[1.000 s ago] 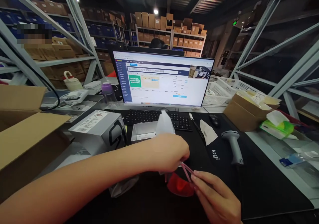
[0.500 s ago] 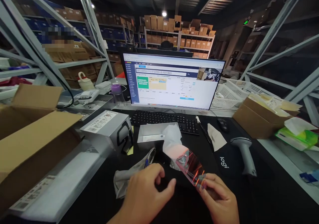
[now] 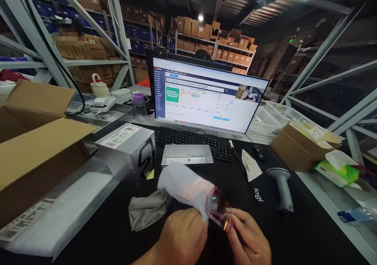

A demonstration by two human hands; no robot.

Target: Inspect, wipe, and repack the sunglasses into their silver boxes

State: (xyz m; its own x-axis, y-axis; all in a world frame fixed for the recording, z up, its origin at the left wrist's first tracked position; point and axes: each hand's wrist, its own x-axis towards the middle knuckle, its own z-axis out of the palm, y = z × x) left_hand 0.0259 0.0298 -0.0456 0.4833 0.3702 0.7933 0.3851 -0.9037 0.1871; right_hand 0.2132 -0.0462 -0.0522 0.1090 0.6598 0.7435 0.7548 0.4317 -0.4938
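The left hand [image 3: 182, 237] curls around a white plastic bag [image 3: 184, 186], its fingers closed on the bag near the open end. The right hand [image 3: 249, 239] grips a shiny tinted plastic lens [image 3: 218, 208] between its fingers [image 3: 235, 220], where the lens sticks out of the bag. Bag and lens are held just in front of the metal tray [image 3: 187, 154]. A grey cloth [image 3: 147, 212] lies in front of the tray and to its left, beside the bag. A grey box [image 3: 125, 147] stands left of the tray, a keyboard [image 3: 191, 139] lies behind it, and a barcode scanner [image 3: 279, 186] rests to its right.
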